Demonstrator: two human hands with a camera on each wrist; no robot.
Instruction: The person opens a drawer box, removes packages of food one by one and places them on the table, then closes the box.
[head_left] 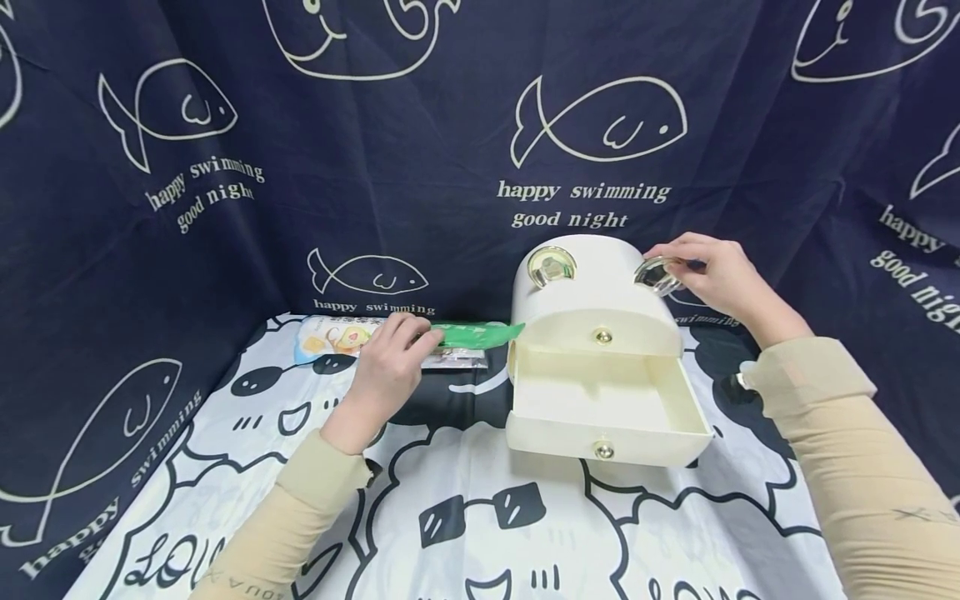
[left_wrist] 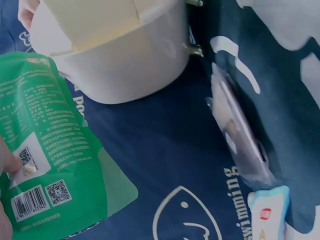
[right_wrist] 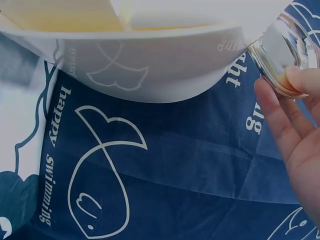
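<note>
1. My left hand [head_left: 390, 358] pinches the green pouch [head_left: 480, 335] near the surface's [head_left: 558, 492] far edge, left of the white box [head_left: 603, 292].
2. My right hand [head_left: 714, 271] grips its right silvery disc [head_left: 651, 276].
3. Probably steadying the box; next calls for carrying the pouch over the pulled-out drawer [head_left: 555, 433].

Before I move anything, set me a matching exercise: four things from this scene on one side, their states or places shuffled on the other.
Things:
1. Green pouch
2. Lower drawer
3. Right-side shiny disc
4. Blue-edged packet

States or places:
A. Pulled out from the white box
B. Lying on the patterned cloth
C. Held in the left hand
D. Pinched by the right hand

Pairs: 1-C, 2-A, 3-D, 4-B
</note>
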